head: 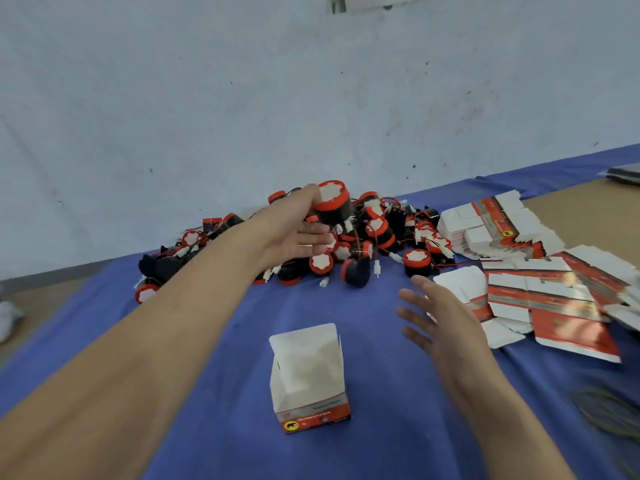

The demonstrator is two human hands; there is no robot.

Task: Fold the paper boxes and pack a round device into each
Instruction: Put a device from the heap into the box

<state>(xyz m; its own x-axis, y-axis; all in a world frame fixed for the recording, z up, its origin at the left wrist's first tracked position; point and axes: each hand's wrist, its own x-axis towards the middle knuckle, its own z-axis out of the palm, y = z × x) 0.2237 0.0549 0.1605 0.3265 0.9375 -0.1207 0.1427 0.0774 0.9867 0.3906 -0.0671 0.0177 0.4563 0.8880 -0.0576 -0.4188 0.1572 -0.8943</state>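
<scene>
Left hand (294,230) at twelve o'clock, thumb and fingers pinching a round device (333,202) — black body, red rim, white disc on top — lifted just above the pile of devices (346,244). Short leads with white plugs dangling under it, close to those of its neighbours. Right hand (440,313) at three o'clock, fingers spread and empty, hovering near the flat box blanks (540,299) and apart from the folded box.

Folded paper box (308,375) at six o'clock, lying on its side, open mouth toward the pile, flaps apart, red printed end nearest.

For a clean insert, probably best: lift straight up until the dangling leads clear the pile, steady the box with the free hand, hold the flaps wide, tuck the leads against the body, then slide the device in along the box's axis without crushing the thin walls.

Blue cloth (207,393) over the work surface, bare tan tabletop (588,209) showing at two o'clock, a second stack of blanks (491,223) there. Scuffed pale wall (242,98) behind.
</scene>
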